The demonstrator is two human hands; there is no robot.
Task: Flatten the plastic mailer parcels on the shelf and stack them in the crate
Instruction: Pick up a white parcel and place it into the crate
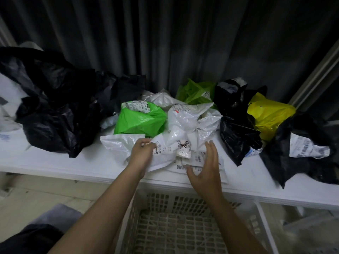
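Barely begun: your left hand (142, 149) pinches the white mailer (183, 136) at the shelf (55, 162) front, your right hand (205, 167) hovers spread beside it. Green, black and yellow parcels lie crumpled behind; the crate (165, 226) below looks empty.

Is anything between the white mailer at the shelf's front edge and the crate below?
Nothing visible. The white mailer lies at the shelf edge, held by the left hand; the crate sits open directly below, apparently empty.
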